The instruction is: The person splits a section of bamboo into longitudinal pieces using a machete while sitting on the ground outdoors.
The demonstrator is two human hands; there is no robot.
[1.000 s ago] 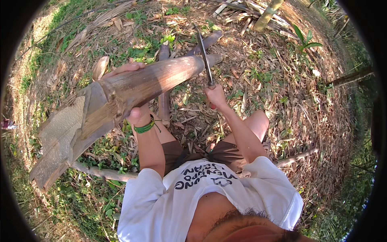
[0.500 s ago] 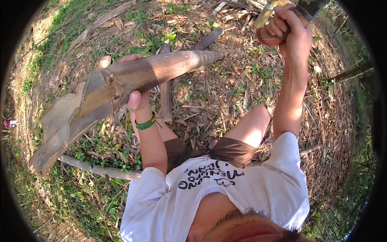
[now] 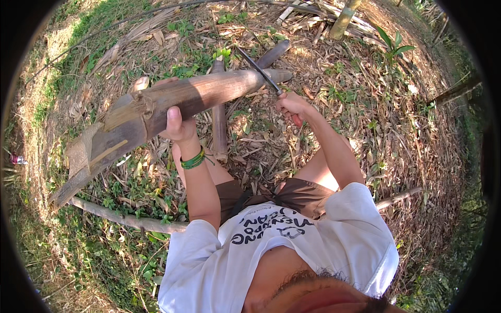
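Bamboo point(image 3: 190, 94) slants across in front of the person, narrow end to the right; the left hand point(image 3: 180, 128) cradles it from beneath, fingers grasping its far side, thumb up the near one. Right forearm point(image 3: 333, 140) angled inward, the right hand point(image 3: 292, 106) clenches the knife point(image 3: 261, 72), blade crossing near that narrow end, above leaf-strewn ground point(image 3: 407, 135).

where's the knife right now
In the head view, the knife is at upper centre, its handle in the right hand and its blade crossing the bamboo near the narrow end.
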